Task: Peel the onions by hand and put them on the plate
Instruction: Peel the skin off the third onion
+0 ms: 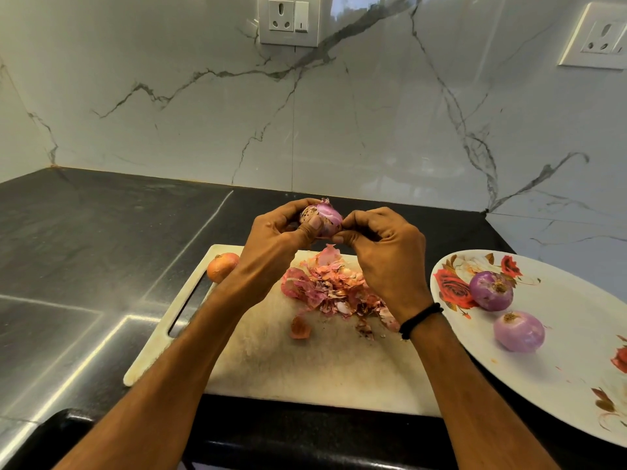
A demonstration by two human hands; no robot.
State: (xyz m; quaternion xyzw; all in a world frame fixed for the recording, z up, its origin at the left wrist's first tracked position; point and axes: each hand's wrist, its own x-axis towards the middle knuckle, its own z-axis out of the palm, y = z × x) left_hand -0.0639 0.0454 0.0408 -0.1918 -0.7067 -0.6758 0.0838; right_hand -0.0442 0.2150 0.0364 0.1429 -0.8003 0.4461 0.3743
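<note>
- Forearms [190,351] are reaching over the board [271,361], keeping peelings [336,286] gathered on it.
- Left hand [274,232] is cupping the onion [322,213] at twelve o'clock, steadying it; right hand [383,245] is pinching its skin [334,225].
- Plate [570,300] is waiting at three o'clock.

No words or numbers can be read; the wall switch [301,16] bears one short vertical mark.

Four onions showed: two peeled onions [491,290] [519,331] at right on one floral plate [559,300]; one unpeeled onion [222,266] left of centre; one half-peeled onion [324,218] at centre; one cutting board [305,368]; one heap of skins [332,286]; two wall sockets [288,20] [600,37] along the top.
</note>
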